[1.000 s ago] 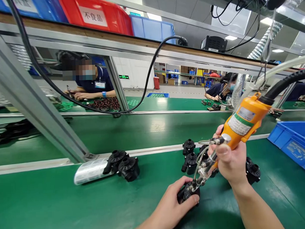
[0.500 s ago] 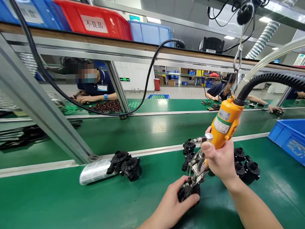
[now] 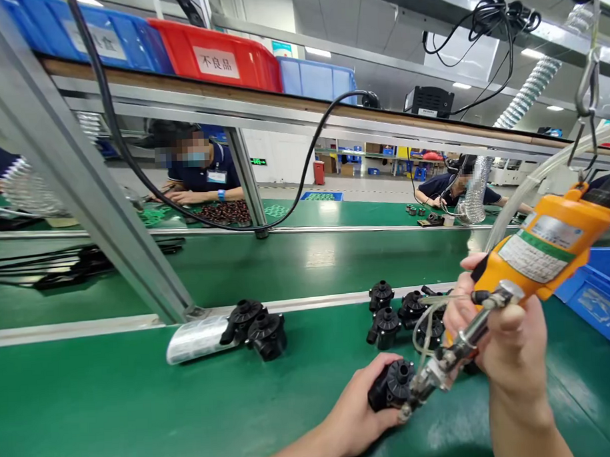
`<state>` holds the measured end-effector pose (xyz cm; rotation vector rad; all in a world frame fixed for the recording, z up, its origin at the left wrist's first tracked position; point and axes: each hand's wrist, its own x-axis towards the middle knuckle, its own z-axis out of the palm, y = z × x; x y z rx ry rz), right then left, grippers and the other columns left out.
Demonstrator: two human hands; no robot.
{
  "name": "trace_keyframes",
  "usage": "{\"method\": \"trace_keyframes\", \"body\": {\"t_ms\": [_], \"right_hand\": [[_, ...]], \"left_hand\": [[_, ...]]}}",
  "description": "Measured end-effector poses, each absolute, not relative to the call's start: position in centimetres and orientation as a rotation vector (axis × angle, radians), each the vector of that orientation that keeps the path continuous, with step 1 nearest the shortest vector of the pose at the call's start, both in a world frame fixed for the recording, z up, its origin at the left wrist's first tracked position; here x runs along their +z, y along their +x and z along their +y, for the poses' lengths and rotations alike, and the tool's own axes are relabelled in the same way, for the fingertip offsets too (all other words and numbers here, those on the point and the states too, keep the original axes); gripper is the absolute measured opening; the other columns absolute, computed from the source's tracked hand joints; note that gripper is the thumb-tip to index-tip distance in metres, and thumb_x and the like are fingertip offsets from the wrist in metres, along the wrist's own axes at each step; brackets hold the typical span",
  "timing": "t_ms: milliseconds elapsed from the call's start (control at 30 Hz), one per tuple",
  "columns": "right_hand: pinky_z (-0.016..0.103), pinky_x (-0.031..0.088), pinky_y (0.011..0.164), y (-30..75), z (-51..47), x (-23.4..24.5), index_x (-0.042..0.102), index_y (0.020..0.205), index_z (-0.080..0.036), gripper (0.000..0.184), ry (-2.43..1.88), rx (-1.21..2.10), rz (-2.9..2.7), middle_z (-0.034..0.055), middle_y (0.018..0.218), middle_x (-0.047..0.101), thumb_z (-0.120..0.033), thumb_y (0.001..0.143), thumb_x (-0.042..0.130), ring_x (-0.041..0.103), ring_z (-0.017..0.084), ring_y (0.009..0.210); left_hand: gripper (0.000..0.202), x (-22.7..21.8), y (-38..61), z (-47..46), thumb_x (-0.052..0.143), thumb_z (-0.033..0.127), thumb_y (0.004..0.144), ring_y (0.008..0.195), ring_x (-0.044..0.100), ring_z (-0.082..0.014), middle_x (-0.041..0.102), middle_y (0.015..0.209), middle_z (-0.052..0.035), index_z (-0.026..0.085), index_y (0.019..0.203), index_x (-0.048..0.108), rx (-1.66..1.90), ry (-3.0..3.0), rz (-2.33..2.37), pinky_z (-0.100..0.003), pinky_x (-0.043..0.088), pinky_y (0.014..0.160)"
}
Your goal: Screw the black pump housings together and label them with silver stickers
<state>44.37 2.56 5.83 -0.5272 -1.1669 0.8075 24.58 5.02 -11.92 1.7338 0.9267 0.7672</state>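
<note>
Our left hand (image 3: 358, 406) gripping a black housing (image 3: 398, 380), right hand (image 3: 516, 344) gripping an orange driver (image 3: 538, 250), more housings (image 3: 386, 327) by the bench's (image 3: 141, 414) far edge

Under bright ceiling lights (image 3: 533, 53), we saw pale glare on the green surface (image 3: 320, 256) and wide-angle stretching toward the edges.

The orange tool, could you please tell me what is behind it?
A blue bin shows partly; its upper left is hidden by the orange tool and cannot be seen.
</note>
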Motion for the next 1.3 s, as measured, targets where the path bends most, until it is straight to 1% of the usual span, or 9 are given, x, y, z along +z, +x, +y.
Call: {"method": "trace_keyframes", "body": {"t_ms": [233, 333, 500, 667, 867, 967, 1100, 1200, 1300], "right_hand": [[0.027, 0.05, 0.059, 41.2, 4.0, 5.2, 0.065, 0.118, -0.025, 0.065, -0.534, 0.817, -1.188, -0.0009, 0.085, 0.056, -0.07, 0.076, 0.088, 0.051, 0.012, 0.064], [0.025, 0.047, 0.054, 40.5, 3.8, 5.3, 0.064, 0.112, -0.025, 0.061, -0.54, 0.818, -1.19, -0.0013, 0.082, 0.057, -0.067, 0.076, 0.09, 0.051, 0.011, 0.061], [0.024, 0.042, 0.046, 38.4, 3.4, 5.4, 0.057, 0.095, -0.024, 0.048, -0.567, 0.83, -1.381, -0.0061, 0.063, 0.048, -0.054, 0.076, 0.089, 0.044, 0.011, 0.051], [0.025, 0.044, 0.048, 38.1, 3.6, 4.8, 0.056, 0.097, -0.025, 0.05, -0.618, 0.835, -1.418, -0.0064, 0.062, 0.048, -0.057, 0.075, 0.088, 0.044, 0.012, 0.052], [0.023, 0.043, 0.048, 37.7, 3.8, 4.6, 0.055, 0.093, -0.024, 0.05, -0.558, 0.884, -1.385, -0.0069, 0.064, 0.047, -0.053, 0.073, 0.091, 0.043, 0.011, 0.052], [0.022, 0.043, 0.048, 39.1, 3.5, 4.8, 0.059, 0.105, -0.024, 0.054, -0.51, 0.932, -1.296, -0.0043, 0.073, 0.054, -0.053, 0.074, 0.092, 0.047, 0.01, 0.054], [0.022, 0.039, 0.044, 44.2, 2.6, 5.2, 0.062, 0.118, -0.025, 0.068, -0.435, 0.975, -1.214, -0.0031, 0.076, 0.056, -0.068, 0.073, 0.09, 0.044, 0.009, 0.051], [0.023, 0.036, 0.039, 47.7, 2.5, 5.7, 0.062, 0.115, -0.026, 0.072, -0.418, 0.941, -1.23, -0.0059, 0.068, 0.05, -0.07, 0.067, 0.092, 0.04, 0.009, 0.043], [0.023, 0.034, 0.038, 48.5, 2.9, 6.4, 0.063, 0.112, -0.025, 0.072, -0.477, 0.884, -1.129, -0.0064, 0.065, 0.047, -0.072, 0.065, 0.091, 0.039, 0.009, 0.042]], "left_hand": [[0.061, -12.3, 24.3, 5.4, 0.09, 0.044, 0.075, 0.095, 0.07, -0.0296, 0.078, 0.103, -0.0033, 0.022, 0.127, 0.069, 0.795, 1.812, 0.876, -0.038, 0.056, 0.095], [0.062, -12.2, 24.3, 5.3, 0.09, 0.043, 0.073, 0.102, 0.07, -0.0327, 0.079, 0.109, -0.0052, 0.022, 0.127, 0.07, 0.807, 1.823, 0.897, -0.04, 0.055, 0.1], [0.045, -10.6, 24.4, 4.5, 0.085, 0.034, 0.074, 0.111, 0.07, -0.0339, 0.079, 0.12, -0.0049, 0.022, 0.116, 0.076, 0.779, 1.743, 0.977, -0.042, 0.053, 0.108], [0.035, -9.5, 24.6, 4.4, 0.084, 0.033, 0.07, 0.107, 0.07, -0.0337, 0.082, 0.112, -0.0032, 0.024, 0.104, 0.08, 0.768, 1.72, 0.965, -0.042, 0.056, 0.104], [0.038, -10.8, 24.5, 4.4, 0.086, 0.031, 0.069, 0.111, 0.068, -0.035, 0.081, 0.114, -0.0037, 0.023, 0.106, 0.079, 0.782, 1.745, 1.016, -0.044, 0.05, 0.111], [0.049, -11.3, 23.6, 4.5, 0.087, 0.034, 0.07, 0.099, 0.069, -0.0309, 0.08, 0.107, -0.0044, 0.02, 0.114, 0.073, 0.747, 1.754, 0.952, -0.04, 0.056, 0.097], [0.066, -9.1, 20.0, 6.3, 0.095, 0.04, 0.064, 0.093, 0.068, -0.0261, 0.078, 0.104, -0.0008, 0.024, 0.121, 0.067, 0.54, 1.85, 0.878, -0.031, 0.055, 0.082], [0.067, -6.7, 16.5, 8.9, 0.098, 0.042, 0.057, 0.1, 0.068, -0.0275, 0.077, 0.107, 0.0007, 0.025, 0.116, 0.071, 0.412, 1.921, 0.822, -0.032, 0.054, 0.087], [0.064, -6.8, 14.8, 11.2, 0.094, 0.035, 0.06, 0.106, 0.069, -0.0291, 0.076, 0.111, -0.0014, 0.024, 0.119, 0.071, 0.544, 1.872, 0.943, -0.037, 0.055, 0.096]]}}
